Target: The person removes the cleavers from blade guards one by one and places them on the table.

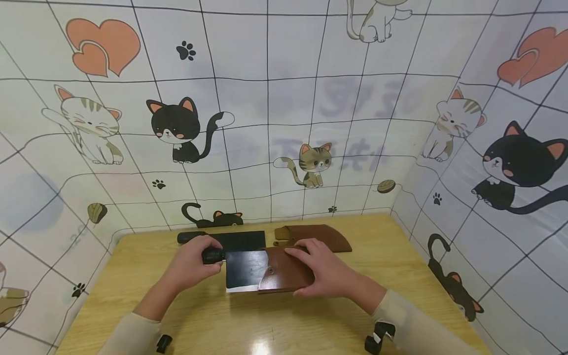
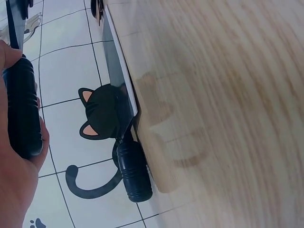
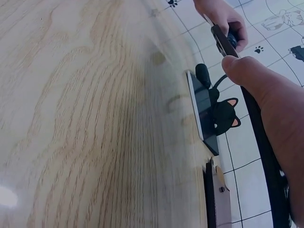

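My left hand (image 1: 188,264) grips the ribbed black handle (image 2: 21,111) of a cleaver. Its broad dark blade (image 1: 241,268) has a bright lower edge and points to the right. A brown leather sheath (image 1: 279,270) with a snap covers the far part of the blade, hiding the tip. My right hand (image 1: 324,271) holds that sheath from its right end, thumb toward me and fingers over the top. In the right wrist view, cleaver and sheath are raised above the tabletop, with the sheath seen edge-on (image 3: 256,123).
Behind, a second cleaver (image 1: 241,240) lies on the wooden table (image 1: 213,325), its black handle to the left. To its right is another brown leather sheath (image 1: 321,236) with a rounded end. A cat-patterned sheet (image 1: 248,108) stands at the table's back and sides.
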`<act>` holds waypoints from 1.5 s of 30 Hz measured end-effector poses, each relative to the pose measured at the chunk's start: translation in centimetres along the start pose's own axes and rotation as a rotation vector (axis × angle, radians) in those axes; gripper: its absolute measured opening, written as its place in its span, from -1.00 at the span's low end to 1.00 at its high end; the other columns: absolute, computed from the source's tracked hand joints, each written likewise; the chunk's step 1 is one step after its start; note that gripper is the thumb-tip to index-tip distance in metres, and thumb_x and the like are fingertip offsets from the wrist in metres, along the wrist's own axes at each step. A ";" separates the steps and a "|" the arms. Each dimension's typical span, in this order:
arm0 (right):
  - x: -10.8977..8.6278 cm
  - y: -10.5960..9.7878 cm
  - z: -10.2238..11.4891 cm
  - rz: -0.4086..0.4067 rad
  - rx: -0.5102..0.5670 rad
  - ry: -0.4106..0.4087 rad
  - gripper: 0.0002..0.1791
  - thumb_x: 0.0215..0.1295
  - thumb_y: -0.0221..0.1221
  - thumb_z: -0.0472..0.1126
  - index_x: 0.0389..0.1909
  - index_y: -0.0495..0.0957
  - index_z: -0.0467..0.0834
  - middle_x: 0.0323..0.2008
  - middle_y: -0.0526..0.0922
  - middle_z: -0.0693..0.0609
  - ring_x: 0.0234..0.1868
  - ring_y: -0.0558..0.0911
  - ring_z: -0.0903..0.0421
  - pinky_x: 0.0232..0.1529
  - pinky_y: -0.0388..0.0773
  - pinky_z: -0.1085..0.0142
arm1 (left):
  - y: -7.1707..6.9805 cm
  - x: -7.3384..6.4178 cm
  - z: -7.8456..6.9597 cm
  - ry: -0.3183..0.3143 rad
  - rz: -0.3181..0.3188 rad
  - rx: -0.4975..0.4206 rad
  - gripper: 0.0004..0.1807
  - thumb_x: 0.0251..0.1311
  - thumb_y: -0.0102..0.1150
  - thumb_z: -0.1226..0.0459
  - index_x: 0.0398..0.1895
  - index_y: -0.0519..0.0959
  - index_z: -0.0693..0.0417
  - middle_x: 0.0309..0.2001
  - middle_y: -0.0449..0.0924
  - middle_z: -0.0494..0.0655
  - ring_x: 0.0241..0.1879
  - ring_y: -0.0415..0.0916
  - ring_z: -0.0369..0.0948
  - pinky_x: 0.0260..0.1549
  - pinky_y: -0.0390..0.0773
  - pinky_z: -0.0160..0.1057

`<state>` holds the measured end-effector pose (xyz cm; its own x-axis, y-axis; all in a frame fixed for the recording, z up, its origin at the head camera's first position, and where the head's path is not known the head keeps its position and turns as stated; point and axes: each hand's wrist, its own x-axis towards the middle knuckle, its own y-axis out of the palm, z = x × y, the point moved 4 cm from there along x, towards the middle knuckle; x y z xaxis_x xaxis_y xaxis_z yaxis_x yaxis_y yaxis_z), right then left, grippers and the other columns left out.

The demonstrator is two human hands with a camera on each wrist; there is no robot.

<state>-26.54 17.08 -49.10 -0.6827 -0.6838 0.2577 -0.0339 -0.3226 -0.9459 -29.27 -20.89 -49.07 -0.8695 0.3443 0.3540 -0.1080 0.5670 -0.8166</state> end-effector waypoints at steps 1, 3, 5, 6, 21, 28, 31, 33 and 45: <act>-0.1 0.0 -0.1 -0.002 0.002 -0.001 0.20 0.07 0.56 0.49 0.70 0.31 0.21 0.48 0.40 0.01 0.49 0.39 -0.01 0.43 0.45 -0.10 | 0.0 0.0 0.0 0.001 -0.002 0.002 -0.63 0.09 0.65 0.18 -0.05 0.72 -0.16 -0.03 0.69 -0.22 -0.09 0.60 -0.21 -0.11 0.65 0.00; -0.1 0.0 -0.2 -0.009 -0.002 -0.008 0.20 0.07 0.56 0.50 0.70 0.31 0.21 0.48 0.40 0.03 0.48 0.39 0.01 0.42 0.46 -0.09 | 0.0 0.0 0.0 0.004 -0.006 0.009 -0.63 0.09 0.65 0.17 -0.05 0.72 -0.16 -0.03 0.69 -0.22 -0.09 0.61 -0.21 -0.11 0.65 0.00; -0.2 -0.1 -0.2 -0.019 0.003 -0.020 0.20 0.07 0.57 0.49 0.69 0.32 0.19 0.47 0.40 0.01 0.47 0.40 -0.01 0.41 0.47 -0.10 | -0.1 -0.1 -0.1 0.006 -0.006 0.015 -0.63 0.09 0.65 0.16 -0.04 0.72 -0.17 -0.02 0.69 -0.22 -0.09 0.61 -0.20 -0.11 0.66 0.00; -0.2 -0.2 -0.2 -0.022 -0.002 -0.025 0.19 0.07 0.56 0.50 0.69 0.33 0.18 0.47 0.41 0.01 0.47 0.40 -0.01 0.41 0.47 -0.09 | -0.1 -0.1 -0.1 0.006 -0.006 0.017 -0.63 0.09 0.65 0.16 -0.04 0.72 -0.17 -0.02 0.69 -0.22 -0.09 0.61 -0.21 -0.11 0.66 0.00; -0.5 -0.5 -0.6 0.001 0.025 -0.026 0.21 0.03 0.64 0.41 0.68 0.35 0.14 0.46 0.40 0.01 0.48 0.37 -0.02 0.43 0.45 -0.11 | 0.1 -0.5 0.3 0.000 -0.008 0.005 -0.64 0.09 0.63 0.17 -0.05 0.72 -0.20 -0.05 0.68 -0.29 -0.13 0.57 -0.26 -0.17 0.64 -0.07; -0.5 -0.5 -0.6 0.015 0.046 -0.028 0.20 0.04 0.65 0.38 0.68 0.36 0.13 0.46 0.40 0.01 0.48 0.37 -0.03 0.43 0.44 -0.12 | 0.2 -0.7 0.6 -0.001 -0.013 -0.005 -0.64 0.09 0.64 0.18 -0.06 0.72 -0.22 -0.07 0.67 -0.31 -0.14 0.56 -0.27 -0.17 0.63 -0.08; -0.4 -0.5 -0.7 0.015 0.049 -0.023 0.21 0.01 0.66 0.38 0.68 0.36 0.14 0.47 0.40 0.01 0.49 0.37 -0.03 0.44 0.43 -0.11 | 0.2 -0.7 0.6 -0.002 -0.012 -0.004 -0.64 0.09 0.64 0.18 -0.05 0.72 -0.22 -0.07 0.67 -0.31 -0.13 0.56 -0.27 -0.16 0.63 -0.07; -0.5 -0.5 -0.7 0.007 0.045 -0.030 0.22 0.01 0.66 0.39 0.68 0.36 0.14 0.47 0.40 0.00 0.48 0.38 -0.04 0.43 0.44 -0.11 | 0.2 -0.7 0.6 -0.003 -0.010 -0.005 -0.64 0.09 0.64 0.18 -0.05 0.72 -0.21 -0.06 0.67 -0.30 -0.12 0.57 -0.26 -0.16 0.64 -0.06; -0.7 -0.5 -1.3 0.029 0.060 -0.001 0.25 0.01 0.66 0.39 0.71 0.31 0.15 0.48 0.38 0.05 0.50 0.35 0.00 0.44 0.43 -0.11 | 0.3 -0.7 1.0 -0.023 0.014 -0.023 -0.64 0.13 0.64 0.19 -0.03 0.72 -0.20 -0.04 0.68 -0.27 -0.11 0.59 -0.25 -0.14 0.65 -0.06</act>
<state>-26.97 18.56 -49.12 -0.6820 -0.6940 0.2308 0.0295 -0.3414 -0.9395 -29.20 -21.74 -49.98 -0.8816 0.3354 0.3322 -0.0852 0.5792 -0.8107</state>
